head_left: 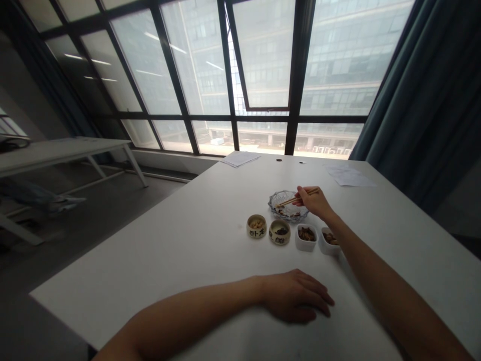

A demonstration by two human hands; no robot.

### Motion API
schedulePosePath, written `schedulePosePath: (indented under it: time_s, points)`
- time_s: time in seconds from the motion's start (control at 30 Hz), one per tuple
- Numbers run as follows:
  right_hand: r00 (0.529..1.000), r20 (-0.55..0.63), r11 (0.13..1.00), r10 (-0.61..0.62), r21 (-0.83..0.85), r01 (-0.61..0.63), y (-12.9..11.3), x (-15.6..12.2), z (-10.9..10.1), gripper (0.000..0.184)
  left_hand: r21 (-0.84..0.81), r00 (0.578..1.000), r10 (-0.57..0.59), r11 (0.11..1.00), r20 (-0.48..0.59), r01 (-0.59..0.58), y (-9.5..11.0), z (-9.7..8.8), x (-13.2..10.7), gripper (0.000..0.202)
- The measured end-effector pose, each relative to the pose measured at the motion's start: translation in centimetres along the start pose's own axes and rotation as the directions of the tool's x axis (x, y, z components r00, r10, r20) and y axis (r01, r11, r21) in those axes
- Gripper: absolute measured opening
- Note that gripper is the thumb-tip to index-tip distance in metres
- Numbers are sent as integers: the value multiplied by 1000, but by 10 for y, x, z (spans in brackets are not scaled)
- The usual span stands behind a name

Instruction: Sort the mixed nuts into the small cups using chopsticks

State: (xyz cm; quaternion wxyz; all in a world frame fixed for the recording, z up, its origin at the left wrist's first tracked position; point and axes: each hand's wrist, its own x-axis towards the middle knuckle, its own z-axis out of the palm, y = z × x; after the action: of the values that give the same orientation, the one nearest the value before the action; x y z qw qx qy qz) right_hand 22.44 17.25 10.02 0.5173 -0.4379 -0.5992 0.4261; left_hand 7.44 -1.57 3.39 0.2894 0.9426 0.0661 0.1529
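My right hand is closed around a pair of wooden chopsticks. Their tips reach into a clear glass bowl with a jagged rim, where small dark and pale pieces lie. In front of the bowl stand two cream round dishes with dark lettering: the left dish has pale yellowish pieces, the right dish dark ones. Beside them are a white square cup of brown pieces and another white cup, partly hidden by my right forearm. My left hand lies flat on the table, fingers stretched out, holding nothing.
The white table runs toward the windows. Paper sheets lie at its far left and far right. A small dark round thing sits near the far edge. A second table stands left; a blue curtain hangs right.
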Motion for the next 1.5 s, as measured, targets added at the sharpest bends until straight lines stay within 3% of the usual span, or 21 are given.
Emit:
schedulePosePath:
  time_s: [0.2,0.4,0.53,0.7,0.8,0.93,1.07,1.27,1.5]
  points:
    - [999,-50,1000,-10,-1,10,-10,0,-3,40,-13,1000,-28,1000,12,28,0,0,0,36]
    - [995,-70,997,-65,45,68,-59,-22,-9,40,0,1000,7,1000,4,-7,-3,0,-1,37]
    - [995,78,995,-57,88,50,-87,-48,4,45,22,999,36,999,-12,-35,-4,1,-2,37]
    - [966,260,996,17,84,-40,-94,-63,19,47,40,999,46,998,-6,-46,-3,0,-2,38]
    - [966,259,994,26,99,-54,-94,-60,15,50,40,999,33,999,-1,-33,-2,0,-2,38]
    - [983,178,993,-49,119,28,-85,-48,5,55,33,1000,-2,999,2,2,-1,1,-2,38]
    - [995,48,995,-84,60,81,-56,-27,0,55,37,1000,14,999,0,-14,-2,1,-2,38]
    - [999,4,998,-33,-58,33,-12,-7,2,43,29,999,47,999,-7,-46,-2,0,-1,37]
    - [1000,-18,997,-23,-79,21,-8,-9,4,41,37,1000,7,999,18,-8,0,-1,0,38]
